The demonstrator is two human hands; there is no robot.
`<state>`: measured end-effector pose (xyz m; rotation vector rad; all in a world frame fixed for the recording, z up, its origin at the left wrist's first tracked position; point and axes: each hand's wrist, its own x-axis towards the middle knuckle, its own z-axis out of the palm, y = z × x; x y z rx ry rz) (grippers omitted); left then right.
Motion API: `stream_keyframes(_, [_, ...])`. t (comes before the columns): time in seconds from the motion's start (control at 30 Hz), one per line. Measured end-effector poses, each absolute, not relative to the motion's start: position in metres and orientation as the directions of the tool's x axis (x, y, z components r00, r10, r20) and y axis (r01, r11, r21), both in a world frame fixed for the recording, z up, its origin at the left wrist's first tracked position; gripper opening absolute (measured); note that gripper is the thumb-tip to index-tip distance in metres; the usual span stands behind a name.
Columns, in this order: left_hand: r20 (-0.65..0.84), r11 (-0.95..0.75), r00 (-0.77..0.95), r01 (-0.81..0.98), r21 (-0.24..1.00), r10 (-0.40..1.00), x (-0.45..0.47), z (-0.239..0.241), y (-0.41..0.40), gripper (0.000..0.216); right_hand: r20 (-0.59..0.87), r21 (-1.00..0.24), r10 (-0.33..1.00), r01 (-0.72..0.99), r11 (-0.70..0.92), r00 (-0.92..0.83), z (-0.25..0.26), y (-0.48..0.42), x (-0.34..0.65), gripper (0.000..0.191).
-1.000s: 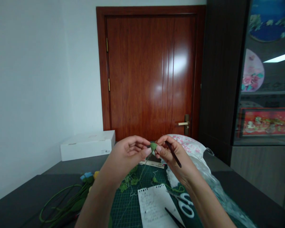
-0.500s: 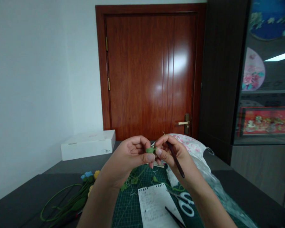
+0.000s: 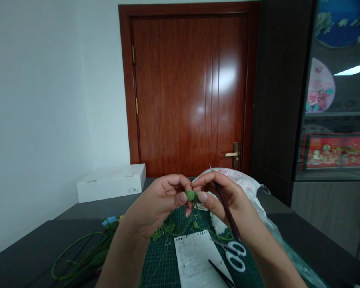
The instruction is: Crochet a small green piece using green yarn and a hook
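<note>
My left hand (image 3: 163,198) pinches a small green crochet piece (image 3: 191,195) between thumb and fingers, above the cutting mat. A dark-handled crochet hook (image 3: 229,212) rests in my right hand (image 3: 237,194), its thin metal tip pointing up and away from the yarn. The thumb and index finger of that hand reach the right side of the crochet piece. Green yarn hangs below the fingers. Part of the piece is hidden behind my left fingertips.
On the green cutting mat (image 3: 160,260) lie a handwritten sheet (image 3: 195,256), a black pen (image 3: 220,273), white-handled scissors (image 3: 235,256) and green yarn leaves (image 3: 169,228). Crocheted flowers (image 3: 109,222) with long stems lie left. Behind are a white box (image 3: 111,186) and a pink-patterned bag (image 3: 243,182).
The green piece has turned between my fingertips and shows a rounder face. My right index finger has moved left over its top, and the hook has shifted slightly right.
</note>
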<state>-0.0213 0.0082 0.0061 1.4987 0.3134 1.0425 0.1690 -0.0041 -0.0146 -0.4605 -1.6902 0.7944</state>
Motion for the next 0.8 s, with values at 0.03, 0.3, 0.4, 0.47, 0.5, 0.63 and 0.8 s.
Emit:
stream_keyframes(0.03, [0.413, -0.231, 0.563, -0.367, 0.901, 0.716, -0.0207, 0.0061, 0.0081, 0.026, 0.665, -0.740, 0.681, -0.142, 0.658, -0.307, -0.0157, -0.0032, 0.1680, 0.019])
stream_keyframes(0.3, [0.399, -0.191, 0.598, -0.381, 0.905, 0.695, -0.0162, 0.0052, 0.0087, 0.023, 0.601, -0.798, 0.701, -0.238, 0.554, -0.383, -0.0133, -0.0053, 0.1670, 0.023])
stream_keyframes(0.4, [0.388, -0.178, 0.588, -0.383, 0.907, 0.710, -0.0158, 0.0051, 0.0082, 0.023, 0.583, -0.813, 0.699, -0.304, 0.497, -0.415, -0.0121, -0.0058, 0.1655, 0.023])
stream_keyframes(0.47, [0.381, -0.170, 0.587, -0.383, 0.908, 0.715, -0.0156, 0.0052, 0.0081, 0.023, 0.580, -0.814, 0.689, -0.339, 0.472, -0.435, -0.0123, -0.0052, 0.1642, 0.023])
stream_keyframes(0.5, [0.380, -0.166, 0.586, -0.386, 0.908, 0.716, -0.0154, 0.0053, 0.0082, 0.023, 0.580, -0.814, 0.685, -0.350, 0.464, -0.442, -0.0124, -0.0048, 0.1635, 0.023])
stream_keyframes(0.63, [0.365, -0.156, 0.570, -0.382, 0.911, 0.737, -0.0148, 0.0055, 0.0081, 0.022, 0.579, -0.813, 0.685, -0.370, 0.449, -0.442, -0.0112, -0.0053, 0.1616, 0.022])
stream_keyframes(0.8, [0.343, -0.137, 0.559, -0.376, 0.916, 0.755, -0.0133, 0.0043, 0.0082, 0.018, 0.586, -0.808, 0.685, -0.372, 0.457, -0.433, -0.0078, -0.0073, 0.1611, 0.026])
